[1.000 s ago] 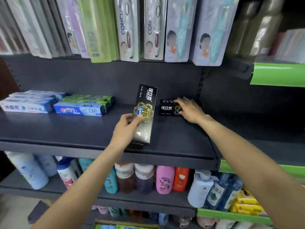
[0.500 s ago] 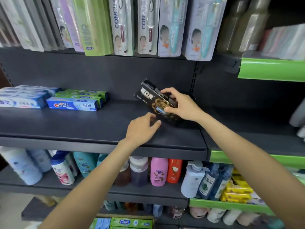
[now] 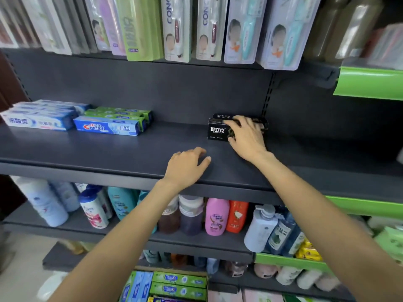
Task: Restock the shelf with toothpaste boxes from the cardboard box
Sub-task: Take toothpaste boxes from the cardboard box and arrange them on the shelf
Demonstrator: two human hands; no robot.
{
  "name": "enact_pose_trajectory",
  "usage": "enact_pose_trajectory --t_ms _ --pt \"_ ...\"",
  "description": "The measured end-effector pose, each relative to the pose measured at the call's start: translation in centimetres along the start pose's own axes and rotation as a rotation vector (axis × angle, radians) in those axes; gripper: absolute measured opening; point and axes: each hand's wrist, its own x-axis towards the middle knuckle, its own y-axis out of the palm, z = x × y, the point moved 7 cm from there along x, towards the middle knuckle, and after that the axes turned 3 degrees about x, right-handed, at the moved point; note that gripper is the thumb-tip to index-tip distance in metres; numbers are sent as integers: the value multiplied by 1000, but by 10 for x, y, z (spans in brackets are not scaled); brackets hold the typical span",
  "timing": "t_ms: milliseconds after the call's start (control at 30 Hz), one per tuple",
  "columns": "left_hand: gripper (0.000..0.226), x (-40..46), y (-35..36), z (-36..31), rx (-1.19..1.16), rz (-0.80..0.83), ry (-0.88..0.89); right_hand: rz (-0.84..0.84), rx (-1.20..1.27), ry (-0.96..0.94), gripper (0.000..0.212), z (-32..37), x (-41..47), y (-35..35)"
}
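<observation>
Two black toothpaste boxes (image 3: pixel 218 129) lie stacked on the dark shelf (image 3: pixel 109 149), towards its back near the slotted upright, and only their left ends show; the rest is hidden under the right hand (image 3: pixel 246 136). That hand lies over the boxes with fingers spread across the top and the thumb down at the front face, so it looks to be gripping the stack, though how far the fingers wrap cannot be made out. The left hand (image 3: pixel 187 166) rests palm down on the bare shelf near the front edge, fingers loosely bent and holding nothing, well apart from the black boxes. At the far left of the same shelf sit blue and white toothpaste boxes (image 3: pixel 39 118), with a blue Crest box (image 3: pixel 106 127) and green boxes (image 3: pixel 122 113) just beside them; their left end is cut off by the frame. At the bottom edge the cardboard box (image 3: pixel 172 286) shows only partly, with green and blue packs inside it. Toothbrush packs (image 3: pixel 209 27) hang above, blurred, and bottles (image 3: pixel 216 216) stand on the shelf below.
</observation>
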Motion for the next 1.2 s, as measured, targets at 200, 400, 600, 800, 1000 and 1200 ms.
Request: enact_pose_trajectory --t_ms 200,400,600,800,1000,1200 --pt "22 -55 -43 -3 -373 -285 98 -172 238 -73 22 74 -106 -32" --pt "23 -147 -34 31 -532 -248 249 -44 338 8 24 139 -208 3" --pt "40 -233 65 135 -398 257 4 380 404 252 24 163 -311 121" --pt "52 -307 170 204 -173 789 -102 808 275 397 51 173 -397 226" --pt "80 -336 245 214 -97 946 -137 932 172 341 71 174 -410 280" --pt "82 -342 304 223 -248 980 -346 999 123 201 84 151 -392 327"
